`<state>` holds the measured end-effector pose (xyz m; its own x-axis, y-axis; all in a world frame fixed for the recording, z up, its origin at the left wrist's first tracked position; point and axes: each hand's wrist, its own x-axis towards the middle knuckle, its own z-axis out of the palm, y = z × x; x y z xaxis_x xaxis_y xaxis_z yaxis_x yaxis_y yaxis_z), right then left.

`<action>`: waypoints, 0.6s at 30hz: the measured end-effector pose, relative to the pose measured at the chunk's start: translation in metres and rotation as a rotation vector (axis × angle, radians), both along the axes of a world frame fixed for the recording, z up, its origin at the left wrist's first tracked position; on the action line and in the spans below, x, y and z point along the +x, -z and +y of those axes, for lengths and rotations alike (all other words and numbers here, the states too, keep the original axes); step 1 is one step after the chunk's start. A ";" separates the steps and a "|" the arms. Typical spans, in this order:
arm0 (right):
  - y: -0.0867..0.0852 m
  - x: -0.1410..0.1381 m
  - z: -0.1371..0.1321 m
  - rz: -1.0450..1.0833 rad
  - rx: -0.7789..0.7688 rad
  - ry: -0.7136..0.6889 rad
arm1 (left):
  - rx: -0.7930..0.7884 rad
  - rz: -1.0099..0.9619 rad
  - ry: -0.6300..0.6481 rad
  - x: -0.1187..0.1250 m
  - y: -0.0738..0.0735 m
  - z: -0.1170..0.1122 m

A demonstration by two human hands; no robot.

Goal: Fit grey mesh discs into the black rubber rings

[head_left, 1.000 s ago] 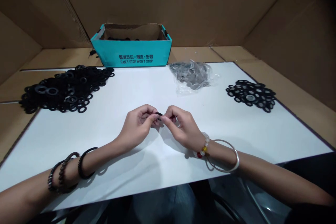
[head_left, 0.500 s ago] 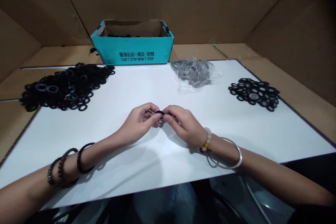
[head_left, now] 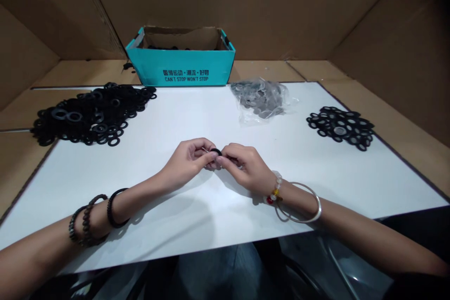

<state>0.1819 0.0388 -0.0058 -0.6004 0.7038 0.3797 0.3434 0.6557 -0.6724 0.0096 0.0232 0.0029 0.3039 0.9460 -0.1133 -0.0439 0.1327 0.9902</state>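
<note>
Over the middle of the white board [head_left: 168,225], a small black ring [head_left: 216,152] sits between the fingertips of both hands. My left hand [head_left: 191,159] pinches it from the left, thumb on the near side. From the right, my right hand [head_left: 241,161] grips the same ring with thumb and bent fingers. The hands nearly meet, and the fingertips hide much of the ring. Whether a disc lies inside the ring, I cannot tell.
A large pile of black rings [head_left: 87,115] lies at left. A turquoise box [head_left: 183,66] with dark pieces stands at the back. Right of it rests a clear plastic bag [head_left: 262,98] of grey discs. Several black rings with grey centres [head_left: 341,126] are heaped at right. Cardboard walls [head_left: 274,14] surround the board.
My right thumb has shifted slightly along the black ring, and its tip now sits closer to my left thumb. The view has moved a little; the piles look the same.
</note>
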 end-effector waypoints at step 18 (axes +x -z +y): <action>-0.009 0.001 0.010 -0.118 0.541 0.168 | -0.106 -0.023 -0.052 0.000 -0.003 0.003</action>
<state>0.1831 0.0493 0.0033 -0.5569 0.5178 0.6494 0.5251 0.8253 -0.2077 0.0100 0.0263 0.0055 0.2583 0.9437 -0.2069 -0.0762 0.2334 0.9694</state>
